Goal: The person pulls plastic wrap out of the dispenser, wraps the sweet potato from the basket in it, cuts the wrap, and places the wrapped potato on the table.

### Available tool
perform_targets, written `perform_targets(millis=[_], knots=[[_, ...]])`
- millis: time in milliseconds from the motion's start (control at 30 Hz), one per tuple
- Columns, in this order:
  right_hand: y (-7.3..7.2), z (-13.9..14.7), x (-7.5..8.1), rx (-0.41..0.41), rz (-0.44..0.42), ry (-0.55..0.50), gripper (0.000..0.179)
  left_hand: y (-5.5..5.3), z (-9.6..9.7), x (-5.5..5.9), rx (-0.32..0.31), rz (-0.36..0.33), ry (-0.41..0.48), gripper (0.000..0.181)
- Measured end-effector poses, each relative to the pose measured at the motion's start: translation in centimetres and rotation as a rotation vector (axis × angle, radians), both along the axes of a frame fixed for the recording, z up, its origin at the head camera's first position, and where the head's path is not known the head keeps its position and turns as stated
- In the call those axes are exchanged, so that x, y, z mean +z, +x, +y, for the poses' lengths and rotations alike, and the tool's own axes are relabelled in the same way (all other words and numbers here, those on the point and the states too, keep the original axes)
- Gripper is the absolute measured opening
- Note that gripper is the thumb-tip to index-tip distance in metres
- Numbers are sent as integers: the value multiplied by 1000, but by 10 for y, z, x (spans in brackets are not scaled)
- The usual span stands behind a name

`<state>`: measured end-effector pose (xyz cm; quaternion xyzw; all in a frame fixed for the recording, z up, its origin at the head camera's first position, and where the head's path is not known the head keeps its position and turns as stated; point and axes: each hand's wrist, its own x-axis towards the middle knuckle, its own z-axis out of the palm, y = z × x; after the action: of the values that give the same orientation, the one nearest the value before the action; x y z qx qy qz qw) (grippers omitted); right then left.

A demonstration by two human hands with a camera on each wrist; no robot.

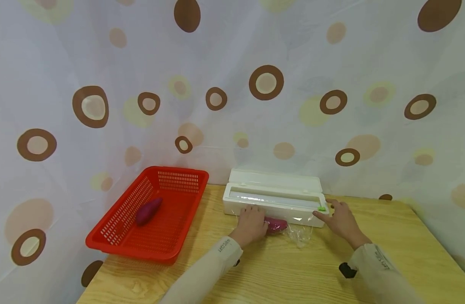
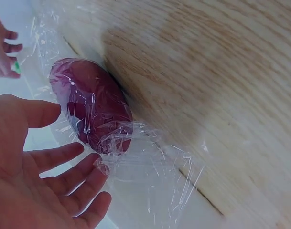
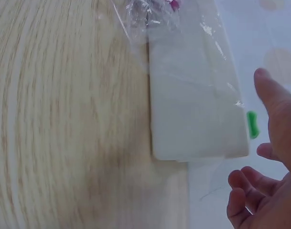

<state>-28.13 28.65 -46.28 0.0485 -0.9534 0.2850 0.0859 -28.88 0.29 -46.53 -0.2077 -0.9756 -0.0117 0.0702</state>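
Wrapping the plump purple sweet potato [image 1: 276,225] neatly seems the step in hand. It lies under crinkled clear plastic film [image 1: 298,233] at six o'clock of the long white lidded box [image 1: 274,211]. The left hand [image 1: 249,226] is at the sweet potato's nine o'clock end, fingers spread and grasping nothing; pressing lightly there should stop the film bunching. The right hand [image 1: 340,219], fingers relaxed and holding nothing, is beside the small green tab [image 1: 322,209], apparently a cutter, at two o'clock from the sweet potato; whether they touch is unclear. One steady slide across taut film should cut cleanest; slack risks a ragged edge.
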Motion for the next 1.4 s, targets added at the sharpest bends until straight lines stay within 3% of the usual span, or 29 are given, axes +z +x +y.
perform_targets(millis=[367,567,733,1000,1233,1400], knots=[[-12,9,-14,64,9,-71,73,-3,2,1,-32,-7,64,32],[-13,18,-17,78,-2,-65,71,-7,11,7,-89,44,98,25],[-11,23,-18,83,-1,-70,68,-13,32,16,-134,53,89,22],[-10,25,-19,121,7,-74,62,-15,68,28,-186,-34,131,26],[-12,20,-15,132,-25,-88,70,-23,90,29,-220,-36,155,25],[-15,17,-16,99,0,-51,68,-26,110,26,-260,-32,180,25]])
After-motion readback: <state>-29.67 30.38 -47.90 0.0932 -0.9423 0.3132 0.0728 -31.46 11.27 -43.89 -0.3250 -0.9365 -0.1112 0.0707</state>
